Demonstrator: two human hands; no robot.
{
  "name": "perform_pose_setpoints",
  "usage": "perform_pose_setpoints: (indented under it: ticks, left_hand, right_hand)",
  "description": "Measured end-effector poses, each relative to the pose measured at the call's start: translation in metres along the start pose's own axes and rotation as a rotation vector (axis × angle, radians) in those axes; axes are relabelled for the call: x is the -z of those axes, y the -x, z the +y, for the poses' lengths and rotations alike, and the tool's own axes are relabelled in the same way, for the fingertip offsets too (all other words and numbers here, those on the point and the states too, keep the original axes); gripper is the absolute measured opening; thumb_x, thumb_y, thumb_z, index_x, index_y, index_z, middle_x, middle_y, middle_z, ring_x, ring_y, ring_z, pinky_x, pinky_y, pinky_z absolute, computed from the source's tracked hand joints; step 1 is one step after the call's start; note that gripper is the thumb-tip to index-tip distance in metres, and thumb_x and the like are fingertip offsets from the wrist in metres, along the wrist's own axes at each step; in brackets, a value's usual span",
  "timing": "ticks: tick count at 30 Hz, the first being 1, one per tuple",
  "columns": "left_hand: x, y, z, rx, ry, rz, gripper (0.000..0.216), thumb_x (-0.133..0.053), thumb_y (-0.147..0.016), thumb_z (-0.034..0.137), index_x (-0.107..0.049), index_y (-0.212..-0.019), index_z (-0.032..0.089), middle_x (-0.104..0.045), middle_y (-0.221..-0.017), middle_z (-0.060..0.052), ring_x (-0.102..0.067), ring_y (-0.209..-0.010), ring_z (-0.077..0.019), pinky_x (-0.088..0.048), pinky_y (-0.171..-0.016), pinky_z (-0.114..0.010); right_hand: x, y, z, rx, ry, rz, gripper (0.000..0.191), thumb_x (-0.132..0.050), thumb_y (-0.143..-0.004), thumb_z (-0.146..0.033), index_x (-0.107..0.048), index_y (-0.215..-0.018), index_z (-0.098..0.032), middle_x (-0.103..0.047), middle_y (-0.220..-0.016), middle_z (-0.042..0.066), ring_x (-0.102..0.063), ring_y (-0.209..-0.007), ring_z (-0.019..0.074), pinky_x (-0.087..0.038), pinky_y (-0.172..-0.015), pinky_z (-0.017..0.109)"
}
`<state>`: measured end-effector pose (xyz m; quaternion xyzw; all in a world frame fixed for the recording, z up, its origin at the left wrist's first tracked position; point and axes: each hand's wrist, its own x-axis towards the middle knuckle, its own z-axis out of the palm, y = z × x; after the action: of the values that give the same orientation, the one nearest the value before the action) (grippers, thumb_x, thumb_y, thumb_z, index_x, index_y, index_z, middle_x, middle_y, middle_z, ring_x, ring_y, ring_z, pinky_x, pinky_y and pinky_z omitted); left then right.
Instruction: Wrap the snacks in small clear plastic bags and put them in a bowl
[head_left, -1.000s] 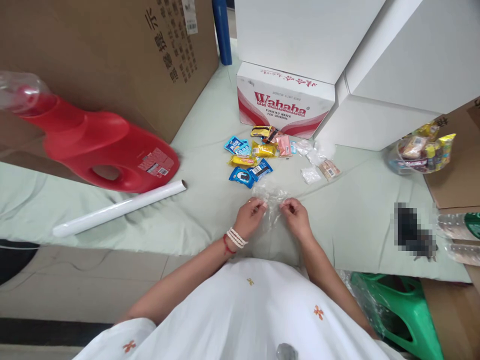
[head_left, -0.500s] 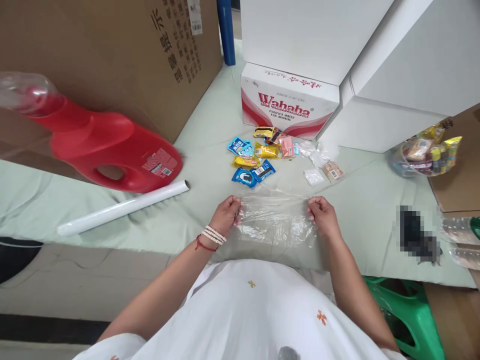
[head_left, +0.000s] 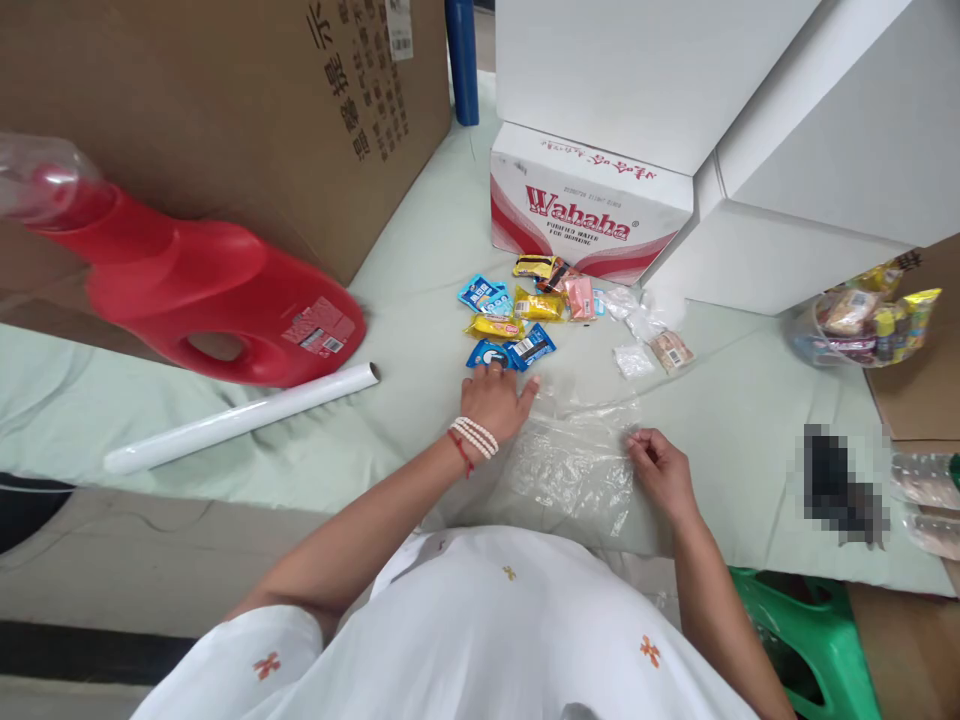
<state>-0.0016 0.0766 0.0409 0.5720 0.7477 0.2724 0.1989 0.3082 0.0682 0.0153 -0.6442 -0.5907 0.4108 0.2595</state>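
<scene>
My left hand (head_left: 497,400), with bead bracelets on its wrist, lies palm down with its thumb apart. Its fingertips reach the near edge of a blue snack packet (head_left: 489,353); I cannot tell whether they press on it. My right hand (head_left: 660,465) pinches the right edge of a clear plastic bag (head_left: 570,460), which lies spread between both hands. Beyond the left hand are a second dark blue packet (head_left: 531,346), yellow packets (head_left: 538,305), light blue packets (head_left: 484,295) and a pink packet (head_left: 579,298).
Crumpled clear wrappers (head_left: 634,360) and a brown-toned packet (head_left: 671,352) lie right of the snacks. Behind stands a Wahaha carton (head_left: 592,215). On the left are a red jug (head_left: 225,290) and a white tube (head_left: 247,418). A snack-filled tub (head_left: 855,330) stands at right.
My left hand has let go of the bag's left side and moved forward and right to the blue packet. My right hand keeps its pinch; the bag now sags lower.
</scene>
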Motion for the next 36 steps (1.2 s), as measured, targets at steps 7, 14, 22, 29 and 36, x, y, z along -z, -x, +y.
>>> perform_pose_setpoints:
  ticks: [7,14,22,29,36]
  left_hand:
    - [-0.022,-0.019,-0.016,0.123,0.306,-0.048,0.022,-0.055,-0.093,0.035,-0.056,-0.076,0.022,-0.053,-0.063,0.001,-0.054,-0.064,-0.0185,-0.044,-0.069,-0.03]
    - [0.002,0.026,-0.02,-0.084,0.078,0.43,0.023,-0.06,-0.09,0.031,-0.062,-0.108,0.018,-0.064,-0.113,-0.015,-0.057,-0.114,-0.0308,-0.042,-0.105,-0.048]
    - [-0.016,0.07,-0.025,-0.384,-0.288,-0.149,0.045,-0.049,-0.101,0.034,-0.057,-0.145,0.026,-0.048,-0.16,-0.013,-0.037,-0.151,-0.0352,-0.018,-0.122,-0.064]
    - [-0.014,0.091,-0.047,-0.354,-0.354,-0.156,0.057,-0.053,-0.099,0.047,-0.045,-0.155,0.036,-0.035,-0.167,-0.008,-0.032,-0.154,-0.035,-0.012,-0.125,-0.066]
    - [-0.009,0.085,-0.05,-0.356,-0.271,-0.18,0.061,-0.045,-0.102,0.051,-0.043,-0.157,0.024,-0.038,-0.165,-0.01,-0.033,-0.155,-0.0284,-0.006,-0.129,-0.059]
  right_hand:
    - [0.004,0.021,0.008,-0.084,-0.023,0.17,0.04,-0.067,-0.079,-0.068,-0.068,-0.089,-0.029,-0.066,-0.071,0.003,-0.057,-0.06,0.0233,-0.048,-0.055,0.035]
    - [0.034,0.002,-0.027,0.2,0.493,0.285,0.043,-0.055,-0.093,-0.061,-0.07,-0.108,-0.024,-0.069,-0.108,0.015,-0.062,-0.093,0.0304,-0.051,-0.088,0.047]
    - [-0.047,-0.148,-0.131,0.264,0.615,0.133,0.035,-0.049,-0.099,-0.041,-0.065,-0.119,-0.017,-0.066,-0.118,0.017,-0.064,-0.106,0.0316,-0.048,-0.089,0.04]
    - [-0.107,-0.219,-0.157,0.11,0.74,0.073,0.048,-0.061,-0.094,-0.045,-0.058,-0.13,-0.013,-0.06,-0.127,0.021,-0.066,-0.106,0.0324,-0.051,-0.083,0.038]
    - [-0.047,-0.177,-0.109,0.159,0.955,-0.049,0.035,-0.06,-0.094,-0.043,-0.067,-0.116,-0.016,-0.063,-0.117,0.018,-0.066,-0.09,0.0282,-0.046,-0.073,0.033]
